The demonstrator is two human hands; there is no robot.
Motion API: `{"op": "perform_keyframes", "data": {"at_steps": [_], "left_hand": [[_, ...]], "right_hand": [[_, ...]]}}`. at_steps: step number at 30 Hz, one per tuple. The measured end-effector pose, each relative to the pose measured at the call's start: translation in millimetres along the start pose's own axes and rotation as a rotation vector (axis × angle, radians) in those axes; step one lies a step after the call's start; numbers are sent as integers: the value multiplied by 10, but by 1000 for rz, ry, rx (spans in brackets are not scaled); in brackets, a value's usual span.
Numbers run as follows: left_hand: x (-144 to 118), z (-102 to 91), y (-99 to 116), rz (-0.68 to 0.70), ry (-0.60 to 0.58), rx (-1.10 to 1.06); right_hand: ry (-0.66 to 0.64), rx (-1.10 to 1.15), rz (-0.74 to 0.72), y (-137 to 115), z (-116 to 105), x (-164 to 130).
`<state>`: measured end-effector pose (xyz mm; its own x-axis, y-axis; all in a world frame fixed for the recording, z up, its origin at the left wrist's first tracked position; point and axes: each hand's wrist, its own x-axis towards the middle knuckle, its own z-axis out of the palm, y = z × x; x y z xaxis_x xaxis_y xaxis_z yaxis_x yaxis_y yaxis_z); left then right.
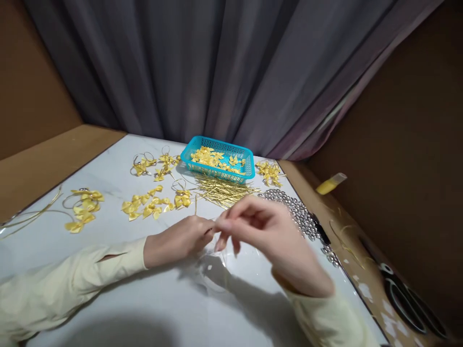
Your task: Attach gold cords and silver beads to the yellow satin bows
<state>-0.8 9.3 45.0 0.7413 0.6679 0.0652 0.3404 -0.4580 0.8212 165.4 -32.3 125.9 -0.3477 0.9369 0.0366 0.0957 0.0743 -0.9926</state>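
My left hand (183,239) is closed, its fingertips turned toward the right. Thumb and finger of my right hand (269,229) are pinched together and meet the left fingertips over the middle of the table. Whatever lies between them is too small or hidden to make out. A short piece of gold cord (196,205) stands up just behind my left hand; I cannot tell whether it is held. Beyond the hands is a pile of gold cords (226,191). Yellow ribbon bows (152,205) lie behind my left forearm.
A turquoise basket (188,153) of yellow bows stands at the back. Looped cords with bows (85,209) lie left, more bows (268,172) back right. Silver beads (289,207) spread along the right edge, near black-handled scissors (408,301) and a yellow tube (331,184). A grey curtain hangs behind.
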Motion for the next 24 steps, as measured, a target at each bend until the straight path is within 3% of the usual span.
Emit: {"op": "perform_keyframes", "data": {"at_steps": [3,7,15,20,24], "left_hand": [[6,-12,-6,39,27,86],[31,-24,-2,-98,107,159],[37,-31,5,-192,78,54],[47,-52,-6,-300,18,-102],[63,-75,19,-321,-50,-206]], "right_hand": [[11,99,157,474,123,95],[146,114,195,798,82,63],[223,90,168,767,-12,-4],[301,-81,5,838,-79,16],[290,-37,61,924,-92,51]]}}
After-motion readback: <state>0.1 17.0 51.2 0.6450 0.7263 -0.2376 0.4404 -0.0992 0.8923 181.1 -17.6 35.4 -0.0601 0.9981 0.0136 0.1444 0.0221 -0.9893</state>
